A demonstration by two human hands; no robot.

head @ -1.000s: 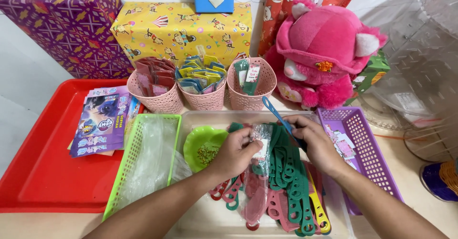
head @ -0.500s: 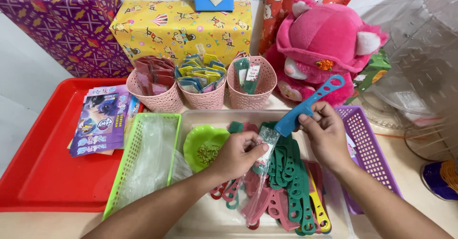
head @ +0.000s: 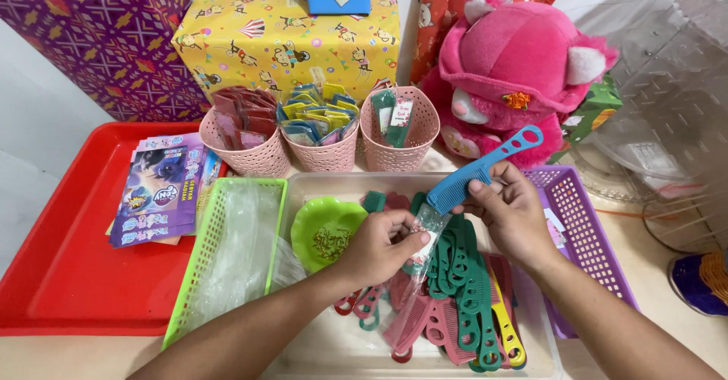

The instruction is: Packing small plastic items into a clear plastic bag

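Right hand gripping blue comb, left hand pinching clear sleeve, red tray, pale tabletop

Your blue comb tilts up to the right, its teeth end low at the mouth of a clear plastic sleeve. The sleeve hangs slanting over the piled combs.

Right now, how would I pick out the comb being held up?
Find the big pink plush toy at the back right. Just below it, the right hand lifts a comb. It is the only light blue one; those in the clear tray are green, pink or yellow.
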